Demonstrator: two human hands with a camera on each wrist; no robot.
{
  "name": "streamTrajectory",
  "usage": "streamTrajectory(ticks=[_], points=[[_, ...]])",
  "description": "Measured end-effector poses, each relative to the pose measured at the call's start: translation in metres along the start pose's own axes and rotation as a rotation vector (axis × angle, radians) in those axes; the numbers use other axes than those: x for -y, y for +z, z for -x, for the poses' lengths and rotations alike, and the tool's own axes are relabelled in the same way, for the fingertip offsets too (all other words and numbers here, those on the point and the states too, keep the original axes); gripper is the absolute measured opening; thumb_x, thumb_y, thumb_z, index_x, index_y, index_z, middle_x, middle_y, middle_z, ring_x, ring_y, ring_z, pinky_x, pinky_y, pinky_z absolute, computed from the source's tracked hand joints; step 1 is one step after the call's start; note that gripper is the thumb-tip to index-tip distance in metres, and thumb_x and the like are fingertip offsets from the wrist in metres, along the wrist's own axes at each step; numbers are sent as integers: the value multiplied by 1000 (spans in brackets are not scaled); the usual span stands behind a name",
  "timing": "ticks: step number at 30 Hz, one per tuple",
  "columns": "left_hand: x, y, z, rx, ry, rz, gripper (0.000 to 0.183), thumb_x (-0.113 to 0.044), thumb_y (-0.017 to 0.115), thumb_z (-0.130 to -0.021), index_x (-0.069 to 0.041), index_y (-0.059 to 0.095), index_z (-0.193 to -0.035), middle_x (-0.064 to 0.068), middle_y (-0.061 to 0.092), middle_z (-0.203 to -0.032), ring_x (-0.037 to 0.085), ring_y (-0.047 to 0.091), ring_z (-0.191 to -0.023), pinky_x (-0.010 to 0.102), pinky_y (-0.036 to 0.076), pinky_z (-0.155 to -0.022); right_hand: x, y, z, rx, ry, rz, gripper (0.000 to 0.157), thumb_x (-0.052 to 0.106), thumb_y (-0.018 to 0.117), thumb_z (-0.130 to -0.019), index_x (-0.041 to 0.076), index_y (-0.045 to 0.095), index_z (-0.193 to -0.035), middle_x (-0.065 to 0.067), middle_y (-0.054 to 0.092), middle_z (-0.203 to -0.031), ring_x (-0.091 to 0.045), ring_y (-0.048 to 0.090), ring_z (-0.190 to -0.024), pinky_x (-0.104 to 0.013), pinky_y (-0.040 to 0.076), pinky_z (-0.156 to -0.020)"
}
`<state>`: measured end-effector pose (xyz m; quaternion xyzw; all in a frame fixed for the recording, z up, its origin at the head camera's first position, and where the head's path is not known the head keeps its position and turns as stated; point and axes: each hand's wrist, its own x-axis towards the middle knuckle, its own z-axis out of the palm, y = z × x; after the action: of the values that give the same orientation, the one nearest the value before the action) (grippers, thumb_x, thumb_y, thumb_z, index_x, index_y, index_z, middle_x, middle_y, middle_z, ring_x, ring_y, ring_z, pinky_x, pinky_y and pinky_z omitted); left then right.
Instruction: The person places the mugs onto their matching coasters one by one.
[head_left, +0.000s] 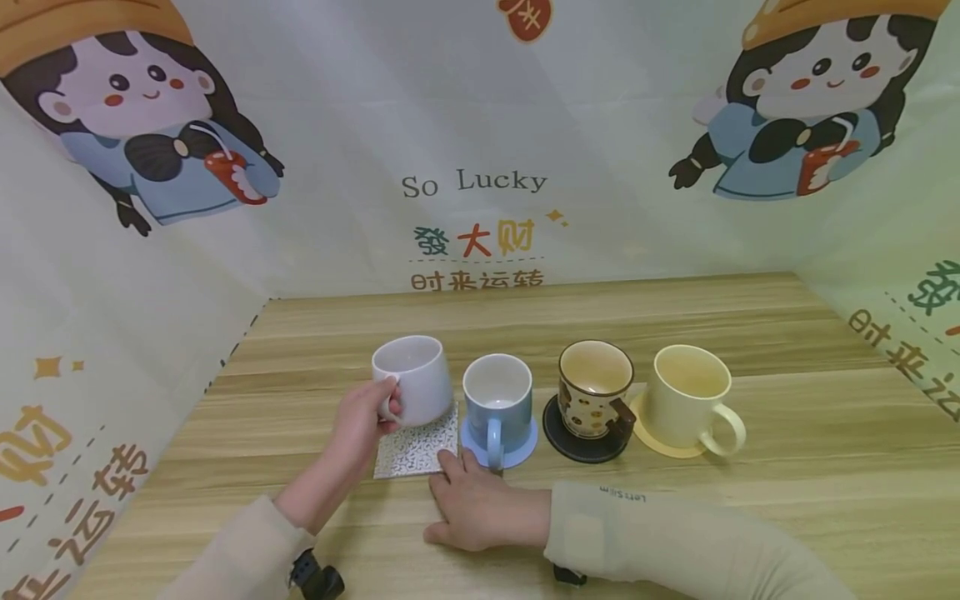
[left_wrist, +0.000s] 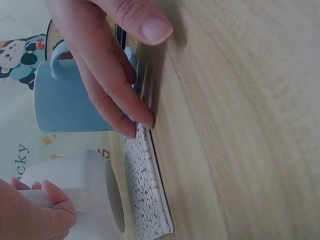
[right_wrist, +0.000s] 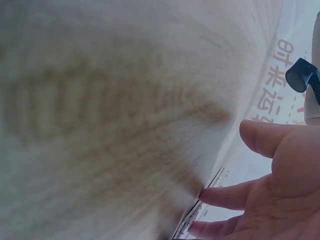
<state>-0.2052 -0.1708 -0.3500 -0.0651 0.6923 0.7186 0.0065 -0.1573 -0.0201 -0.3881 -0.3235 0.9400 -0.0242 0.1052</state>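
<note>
My left hand (head_left: pixel 365 417) grips the handle of a white mug (head_left: pixel 416 383), raised and slightly tilted over a square coaster (head_left: pixel 416 450) with a speckled pattern. In the left wrist view the underside of the mug is apart from the coaster (left_wrist: pixel 145 185). Palm down and fingers extended, my right hand (head_left: pixel 483 504) lies at the front, its fingertips at the coaster's right front corner. Just beyond those fingers stands a blue mug (head_left: pixel 498 408) on a round blue coaster (head_left: pixel 525 450). The right wrist view shows the right hand (right_wrist: pixel 280 185) touching the coaster's edge.
To the right, a brown-rimmed patterned mug (head_left: pixel 592 400) stands on a black round coaster (head_left: pixel 573 448). Beside it a yellow mug (head_left: pixel 686 404) sits on a yellow coaster (head_left: pixel 652 437). A printed cloth (head_left: pixel 337 208) encloses the wooden table (head_left: pixel 262 433) at the back and sides.
</note>
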Motion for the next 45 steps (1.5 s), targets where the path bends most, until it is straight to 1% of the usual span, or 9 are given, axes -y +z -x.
streamTrajectory(ticks=[7, 16, 23, 31, 36, 39, 45], points=[[3, -3, 5, 18, -8, -10, 27, -14, 43, -94, -10, 53, -68, -4, 47, -61, 8, 44, -61, 21, 40, -57, 0, 1, -1, 1, 5, 0, 66, 52, 55, -85, 8, 46, -133, -14, 30, -144, -38, 30, -130, -39, 33, -104], [8, -4, 11, 19, -20, 14, 28, -11, 42, -93, -10, 52, -67, -4, 46, -60, 8, 43, -59, 20, 39, -55, -1, 1, -1, 4, 9, 5, 66, 53, 55, -84, 9, 47, -133, -14, 30, -145, -38, 29, -131, -39, 32, -105], [8, -6, 17, 32, -19, -13, 26, -14, 43, -94, -10, 52, -70, -4, 46, -63, 8, 43, -62, 20, 40, -57, -1, 2, -1, -3, 5, 3, 66, 52, 55, -85, 8, 47, -132, -15, 30, -144, -38, 29, -131, -39, 32, -105], [11, -6, 21, 44, -20, -29, 27, -13, 43, -94, -10, 54, -69, -3, 47, -63, 9, 45, -63, 22, 42, -59, -1, 2, 0, -8, 7, 9, 66, 53, 54, -85, 7, 48, -131, -16, 31, -144, -38, 30, -130, -39, 31, -105], [13, -5, 22, 45, -28, -35, 27, -14, 43, -94, -10, 54, -70, -3, 48, -64, 8, 45, -63, 22, 42, -61, -1, 2, 2, 8, 11, -18, 67, 53, 55, -84, 6, 48, -131, -18, 31, -144, -37, 29, -131, -39, 27, -107], [13, -5, 23, 45, -30, -38, 27, -14, 43, -94, -10, 53, -70, -3, 47, -63, 8, 45, -63, 22, 43, -61, -1, 1, 4, 20, 18, -30, 68, 53, 54, -84, 5, 46, -132, -17, 29, -145, -37, 28, -132, -41, 28, -107], [16, -7, 25, 44, -29, -71, 26, -12, 42, -93, -9, 52, -70, -2, 47, -64, 10, 46, -65, 25, 43, -64, 0, 2, 7, 7, 14, 16, 68, 54, 54, -84, 5, 48, -131, -17, 32, -144, -37, 32, -130, -41, 31, -105]])
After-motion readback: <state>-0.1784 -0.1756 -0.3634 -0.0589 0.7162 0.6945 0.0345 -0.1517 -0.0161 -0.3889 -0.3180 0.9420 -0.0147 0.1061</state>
